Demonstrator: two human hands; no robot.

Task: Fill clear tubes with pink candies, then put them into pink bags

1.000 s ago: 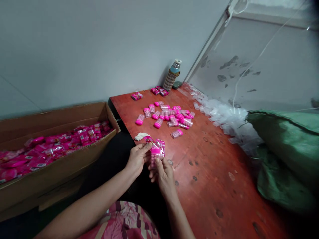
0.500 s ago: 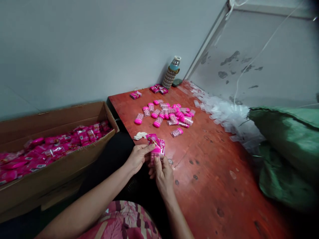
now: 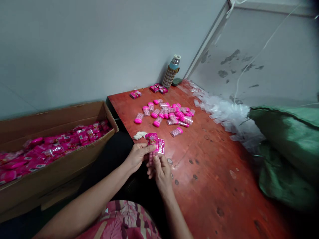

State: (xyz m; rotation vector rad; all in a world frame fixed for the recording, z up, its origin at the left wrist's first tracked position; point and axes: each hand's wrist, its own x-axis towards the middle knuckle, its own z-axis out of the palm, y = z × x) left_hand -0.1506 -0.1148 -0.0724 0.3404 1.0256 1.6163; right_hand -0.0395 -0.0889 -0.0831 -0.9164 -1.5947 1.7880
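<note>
Both my hands are together over the table's near left edge. My left hand (image 3: pixel 138 156) is closed, its thumb pressed over a pink printed card (image 3: pixel 151 137) and the top of a small clear candy container (image 3: pixel 151 159) of pink balls. Closed on the lower part of that container is my right hand (image 3: pixel 163 171). A second pink-and-white printed piece (image 3: pixel 161 146) sticks up behind the right fingers; which hand bears it I cannot tell. Beyond lies a loose pile of similar pink-capped candy containers (image 3: pixel 172 110). Some white twisted cord (image 3: pixel 140 135) lies just past my left fingers.
At left stands a cardboard box (image 3: pixel 74 156) of pink packets. Stacks of pink cards (image 3: pixel 135 94) and a bottle in a knitted sleeve (image 3: pixel 169 74) are at the back of the red table (image 3: pixel 199 199). Clear plastic sleeves (image 3: pixel 224 113) and a green sack (image 3: pixel 286 149) line the right.
The pink card now stands higher and more fully in view above my left thumb. My right hand has shifted slightly down and left along the candy container.
</note>
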